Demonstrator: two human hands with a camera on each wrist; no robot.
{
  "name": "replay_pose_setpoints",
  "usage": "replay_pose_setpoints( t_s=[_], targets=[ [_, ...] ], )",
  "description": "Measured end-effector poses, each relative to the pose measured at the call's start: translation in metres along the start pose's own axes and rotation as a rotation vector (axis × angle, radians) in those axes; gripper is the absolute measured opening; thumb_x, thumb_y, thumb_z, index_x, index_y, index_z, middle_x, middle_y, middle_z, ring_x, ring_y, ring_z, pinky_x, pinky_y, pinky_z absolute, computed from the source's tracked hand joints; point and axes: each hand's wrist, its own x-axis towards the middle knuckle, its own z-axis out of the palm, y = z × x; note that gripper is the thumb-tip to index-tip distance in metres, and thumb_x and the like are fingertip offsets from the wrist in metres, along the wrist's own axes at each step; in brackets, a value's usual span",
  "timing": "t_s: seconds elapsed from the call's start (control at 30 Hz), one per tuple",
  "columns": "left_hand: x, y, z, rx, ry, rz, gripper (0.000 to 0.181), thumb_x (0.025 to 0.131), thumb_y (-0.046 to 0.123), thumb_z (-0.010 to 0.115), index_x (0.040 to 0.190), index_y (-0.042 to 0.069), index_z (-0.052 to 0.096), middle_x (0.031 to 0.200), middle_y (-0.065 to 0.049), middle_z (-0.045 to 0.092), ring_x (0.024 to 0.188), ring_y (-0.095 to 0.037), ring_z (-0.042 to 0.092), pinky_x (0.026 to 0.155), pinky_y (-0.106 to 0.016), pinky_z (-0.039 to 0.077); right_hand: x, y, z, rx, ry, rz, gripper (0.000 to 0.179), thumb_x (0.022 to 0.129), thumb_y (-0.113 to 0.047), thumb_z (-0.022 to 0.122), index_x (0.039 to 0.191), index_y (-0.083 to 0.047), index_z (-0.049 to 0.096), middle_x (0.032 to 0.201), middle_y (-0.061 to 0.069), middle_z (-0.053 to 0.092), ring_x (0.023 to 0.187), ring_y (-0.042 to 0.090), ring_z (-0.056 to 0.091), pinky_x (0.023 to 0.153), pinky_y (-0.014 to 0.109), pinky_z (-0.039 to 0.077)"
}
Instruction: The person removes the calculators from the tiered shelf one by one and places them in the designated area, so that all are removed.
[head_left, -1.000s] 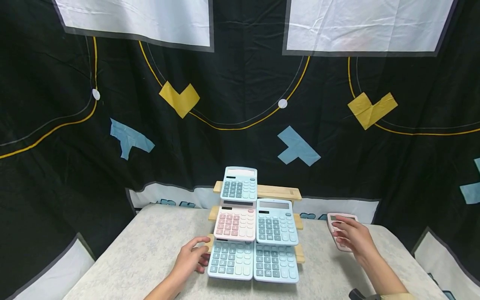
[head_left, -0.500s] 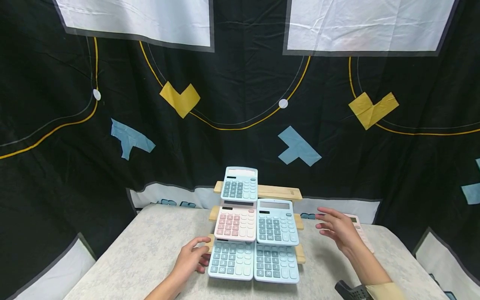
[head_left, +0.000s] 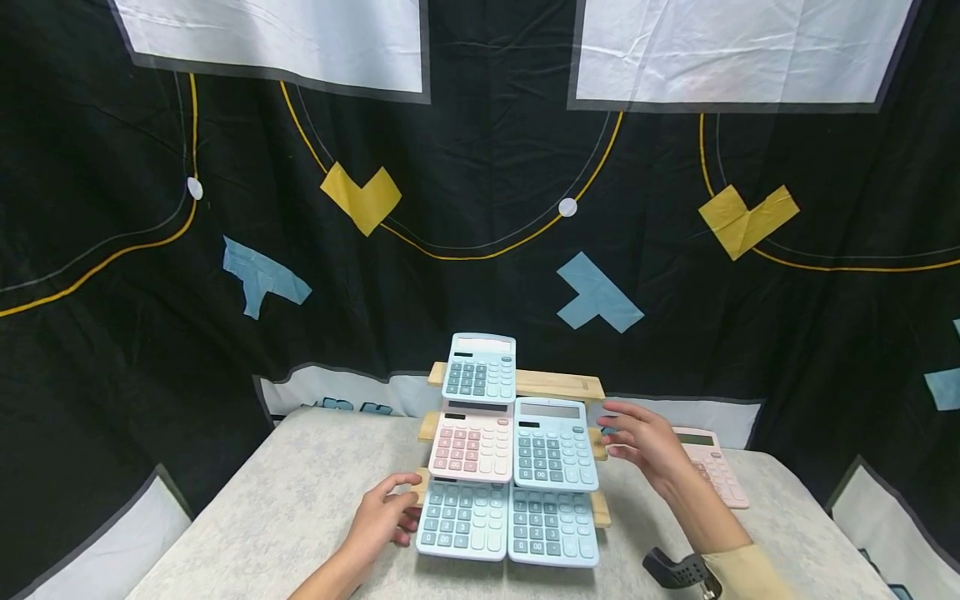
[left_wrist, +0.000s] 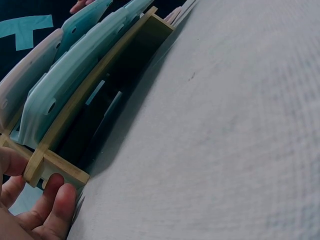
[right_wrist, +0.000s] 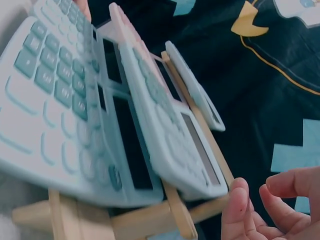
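A tiered wooden rack (head_left: 558, 384) carries blue calculators (head_left: 555, 446) and one pink calculator (head_left: 471, 443) on its three levels. The top level bears a single blue calculator (head_left: 478, 368) on its left half. At the rack's lower left corner my left hand (head_left: 380, 512) pinches the wooden frame (left_wrist: 36, 167) between thumb and fingers. My right hand (head_left: 643, 442) hovers by the rack's upper right side, fingers loosely bent and holding nothing. In the right wrist view its fingertips (right_wrist: 239, 187) are close to a wooden rail; whether they touch it I cannot tell.
Another pink calculator (head_left: 712, 467) lies on the pale table (head_left: 225, 517), right of the rack and partly behind my right forearm. A black printed cloth (head_left: 465, 300) hangs behind the table. A dark band (head_left: 678, 571) circles my right wrist.
My right hand has moved left, away from over the loose pink calculator to the rack's right side, uncovering more of that calculator. My left hand has stayed at the rack.
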Motion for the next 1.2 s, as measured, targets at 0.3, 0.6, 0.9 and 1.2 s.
replay_pose_setpoints(
  t_s=[0.3,0.6,0.9,1.2],
  targets=[
    [0.0,0.001,-0.001,-0.002,-0.002,-0.006,0.041,0.094,0.017,0.057,0.133,0.006,0.058,0.085,-0.007,0.073,0.069,-0.019,0.063,0.055,-0.033,0.055,0.006,-0.009,0.026,0.038,-0.043,0.007,0.043,0.1,-0.014,0.056,0.142,-0.002,0.051,0.134,0.024,0.062,0.083,0.02,0.069,0.071,0.024,0.058],
    [0.002,-0.001,-0.001,0.001,-0.011,-0.011,0.042,0.094,0.018,0.056,0.134,0.005,0.057,0.086,-0.006,0.073,0.07,-0.019,0.063,0.057,-0.033,0.055,0.014,-0.012,0.05,0.053,-0.048,0.016,0.043,0.096,-0.012,0.063,0.138,-0.004,0.056,0.125,0.022,0.067,0.078,0.018,0.07,0.066,0.021,0.056],
    [-0.001,0.001,-0.001,0.0,-0.007,-0.007,0.042,0.094,0.017,0.056,0.134,0.005,0.057,0.085,-0.006,0.072,0.069,-0.018,0.062,0.056,-0.033,0.055,0.023,-0.013,0.071,0.05,-0.046,0.009,0.041,0.096,-0.011,0.062,0.137,-0.008,0.058,0.124,0.023,0.068,0.077,0.02,0.07,0.067,0.022,0.056],
    [0.0,0.0,-0.001,0.002,-0.003,-0.001,0.041,0.094,0.017,0.055,0.133,0.005,0.058,0.085,-0.006,0.073,0.069,-0.019,0.063,0.056,-0.033,0.055,0.035,-0.009,0.085,0.07,-0.044,0.01,0.04,0.095,-0.01,0.064,0.134,-0.007,0.059,0.115,0.019,0.071,0.074,0.019,0.07,0.065,0.022,0.056]
  ],
)
